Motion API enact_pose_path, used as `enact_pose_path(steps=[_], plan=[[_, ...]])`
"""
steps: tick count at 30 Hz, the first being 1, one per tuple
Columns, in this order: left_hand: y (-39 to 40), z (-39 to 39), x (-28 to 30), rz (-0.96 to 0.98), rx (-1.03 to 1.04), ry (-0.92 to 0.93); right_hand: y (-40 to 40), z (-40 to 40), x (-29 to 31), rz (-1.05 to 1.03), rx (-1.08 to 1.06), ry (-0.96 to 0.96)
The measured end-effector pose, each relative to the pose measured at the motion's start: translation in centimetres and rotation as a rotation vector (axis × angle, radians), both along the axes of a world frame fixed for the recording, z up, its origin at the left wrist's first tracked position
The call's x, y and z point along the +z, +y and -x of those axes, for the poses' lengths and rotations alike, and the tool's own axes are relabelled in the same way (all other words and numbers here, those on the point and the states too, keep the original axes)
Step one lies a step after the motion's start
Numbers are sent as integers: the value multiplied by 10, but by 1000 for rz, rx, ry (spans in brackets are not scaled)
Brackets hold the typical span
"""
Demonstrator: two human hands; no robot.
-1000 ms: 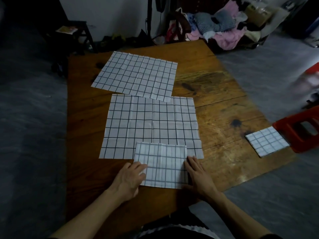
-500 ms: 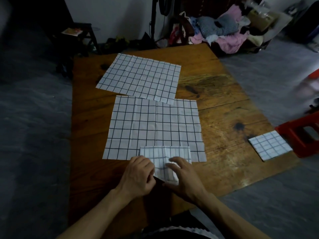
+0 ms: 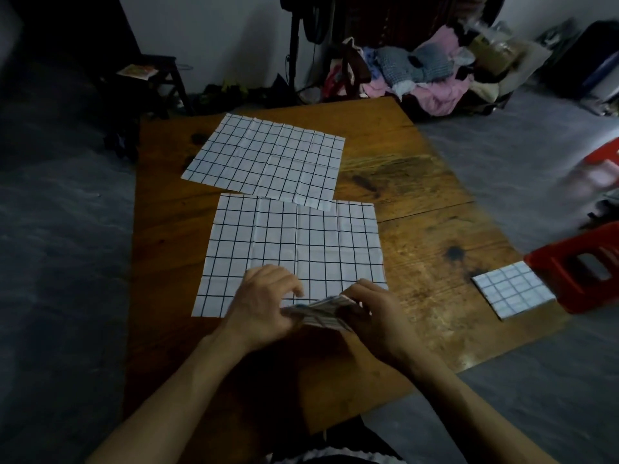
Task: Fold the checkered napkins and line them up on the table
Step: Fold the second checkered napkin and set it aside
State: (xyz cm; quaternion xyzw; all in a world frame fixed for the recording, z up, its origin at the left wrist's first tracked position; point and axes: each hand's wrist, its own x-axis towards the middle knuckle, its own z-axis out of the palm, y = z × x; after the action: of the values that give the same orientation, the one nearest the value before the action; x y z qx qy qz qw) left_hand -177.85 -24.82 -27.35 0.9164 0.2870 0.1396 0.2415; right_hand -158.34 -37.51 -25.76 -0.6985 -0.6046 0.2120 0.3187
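White folded napkin [image 3: 323, 311] is held between both hands just above the near edge of the wooden table [image 3: 418, 209], so folding seems finished. Next it must go beside the finished napkin [image 3: 512, 294] at right. Left hand [image 3: 268, 304] and right hand [image 3: 375, 311] pinch its ends, fingers curled

A wooden table [image 3: 418, 202] with dark stains stands on a grey floor [image 3: 60, 262]. At its near right corner is a red plastic stool [image 3: 582, 266]; beyond the far right corner lies a heap of clothes [image 3: 432, 75]. A dark wooden stool [image 3: 150, 78] carrying a paper item stands far left, against a white wall [image 3: 207, 35].
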Motion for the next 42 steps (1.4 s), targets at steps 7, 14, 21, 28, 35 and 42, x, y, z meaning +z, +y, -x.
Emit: enact_pose_path(steps=[7, 14, 21, 28, 35, 42], plan=[[11, 5, 22, 305, 0, -101, -2, -22, 17, -81, -54, 175], [4, 9, 24, 440, -42, -156, -17, -29, 7, -67, -58, 162], [5, 18, 33, 641, -49, -236, -25, -29, 14, -46, -16, 152], [22, 2, 2, 444, 162, -132, 4, -38, -30, 64, -70, 127], [6, -7, -38, 170, 187, -15, 7, -34, -74, 183, -59, -65], [-11, 12, -66, 7, 42, 255, -15, -29, -92, 229, 116, -239]])
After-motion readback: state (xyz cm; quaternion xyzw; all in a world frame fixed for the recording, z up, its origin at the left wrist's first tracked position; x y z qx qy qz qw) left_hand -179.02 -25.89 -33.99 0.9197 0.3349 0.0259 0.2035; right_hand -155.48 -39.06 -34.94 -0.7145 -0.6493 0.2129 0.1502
